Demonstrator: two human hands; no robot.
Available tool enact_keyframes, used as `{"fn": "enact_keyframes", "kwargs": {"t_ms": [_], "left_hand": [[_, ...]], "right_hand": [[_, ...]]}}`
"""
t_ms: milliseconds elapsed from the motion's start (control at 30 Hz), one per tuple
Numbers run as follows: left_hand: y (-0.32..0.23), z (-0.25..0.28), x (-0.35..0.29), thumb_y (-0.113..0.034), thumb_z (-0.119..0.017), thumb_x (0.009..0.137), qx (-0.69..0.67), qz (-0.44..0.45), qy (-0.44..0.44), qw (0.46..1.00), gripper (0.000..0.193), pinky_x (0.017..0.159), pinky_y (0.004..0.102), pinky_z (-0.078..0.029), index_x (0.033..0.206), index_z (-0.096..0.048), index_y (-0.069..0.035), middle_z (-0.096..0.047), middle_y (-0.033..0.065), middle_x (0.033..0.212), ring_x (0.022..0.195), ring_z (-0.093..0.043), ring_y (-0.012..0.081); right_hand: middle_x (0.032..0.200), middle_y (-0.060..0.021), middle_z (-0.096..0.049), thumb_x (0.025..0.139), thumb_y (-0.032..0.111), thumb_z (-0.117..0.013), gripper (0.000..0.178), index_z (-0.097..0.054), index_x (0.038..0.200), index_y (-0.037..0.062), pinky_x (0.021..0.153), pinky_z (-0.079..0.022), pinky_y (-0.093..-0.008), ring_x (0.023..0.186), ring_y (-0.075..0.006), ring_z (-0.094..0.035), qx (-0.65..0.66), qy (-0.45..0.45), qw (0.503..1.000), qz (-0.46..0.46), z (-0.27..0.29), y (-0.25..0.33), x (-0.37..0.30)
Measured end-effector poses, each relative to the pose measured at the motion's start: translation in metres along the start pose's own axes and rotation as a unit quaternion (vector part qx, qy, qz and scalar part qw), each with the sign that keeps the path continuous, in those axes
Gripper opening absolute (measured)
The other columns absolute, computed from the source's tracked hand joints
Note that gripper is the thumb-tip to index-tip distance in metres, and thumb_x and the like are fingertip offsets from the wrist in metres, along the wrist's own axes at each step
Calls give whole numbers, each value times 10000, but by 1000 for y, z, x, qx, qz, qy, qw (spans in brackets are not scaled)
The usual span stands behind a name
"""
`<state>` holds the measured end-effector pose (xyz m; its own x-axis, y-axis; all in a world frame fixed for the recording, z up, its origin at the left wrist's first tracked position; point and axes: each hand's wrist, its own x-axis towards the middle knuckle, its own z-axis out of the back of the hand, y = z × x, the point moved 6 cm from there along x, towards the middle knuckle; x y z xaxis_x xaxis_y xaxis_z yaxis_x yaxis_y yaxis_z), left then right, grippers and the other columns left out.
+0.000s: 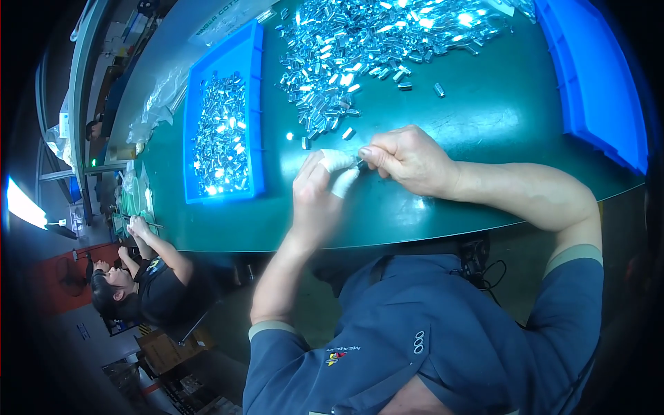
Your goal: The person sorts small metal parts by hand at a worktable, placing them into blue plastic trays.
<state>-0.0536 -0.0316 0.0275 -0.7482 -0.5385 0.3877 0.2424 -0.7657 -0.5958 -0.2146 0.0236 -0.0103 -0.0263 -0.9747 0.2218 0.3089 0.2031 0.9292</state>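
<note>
metal pieces (346,48): short, bright silver, flat-sided, heaped loose across the far side of the green table (456,117); more in the blue tray (256,104), left. right hand (415,162): bare, thumb and forefinger pinched. left hand (315,197): two white-wrapped fingers closed toward it. between fingertips, near side, a small piece (360,162), gripped, mostly hidden.

Left hand (318,192) beside right hand (415,163), metal pieces (373,41)
</note>
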Motion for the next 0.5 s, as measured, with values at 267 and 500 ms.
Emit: {"fn": "enact_keyframes", "kwargs": {"t_ms": [267, 500], "left_hand": [[1, 10, -2, -54, -803, 887, 33, -7, 1, 999, 167, 796, 372, -536, 998, -681, -29, -720, 115, 964, 894, -680, 292], [29, 64, -4, -45, -766, 913, 177, 4, -30, 984, 145, 840, 396, -541, 1041, -698, -31, -718, 130, 992, 932, -687, 310]], "right_hand": [[666, -117, -652, 1070, 266, -603, 342, -684, 832, 33, 586, -502, -395, 594, -257, -648, -10, -2, 999, 33, -7, -2, -1], [672, -41, -657, 1092, 263, -587, 358, -691, 845, 26, 537, -479, -296, 575, -113, -609, 97, -30, 991, -83, 12, -6, -1]]}}
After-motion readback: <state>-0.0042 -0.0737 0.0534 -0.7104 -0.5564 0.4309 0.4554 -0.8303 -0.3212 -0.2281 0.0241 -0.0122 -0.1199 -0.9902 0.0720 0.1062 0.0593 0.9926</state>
